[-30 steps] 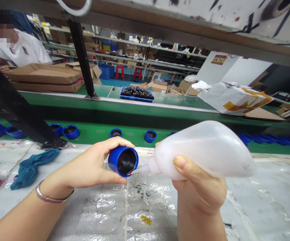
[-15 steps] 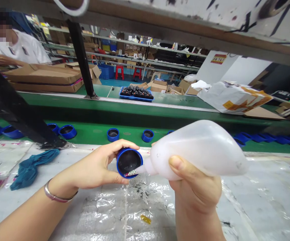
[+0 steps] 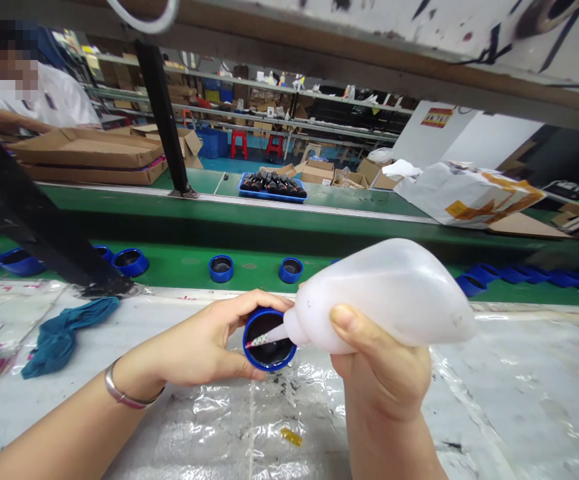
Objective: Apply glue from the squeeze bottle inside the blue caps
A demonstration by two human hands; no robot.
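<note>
My left hand, with a metal bangle at its wrist, is closed round a blue cup-shaped part with a black inside. The part is tilted so that its opening faces me. My right hand grips a translucent white squeeze bottle, tipped with its nozzle pointing left. The nozzle reaches inside the blue part, its tip close to the left inner wall. Whether the tip touches that wall I cannot tell. Most of my right fingers are hidden behind the bottle.
Similar blue parts stand along a green conveyor belt beyond the table. A teal cloth and a yellow scrap lie on the plastic-covered table. A dark post rises at left. Behind sit a blue tray and a person.
My left hand and the blue part have moved slightly right and down. The bottle has shifted a little left, and its nozzle now crosses the opening higher up. The belt's blue parts have slid left.
</note>
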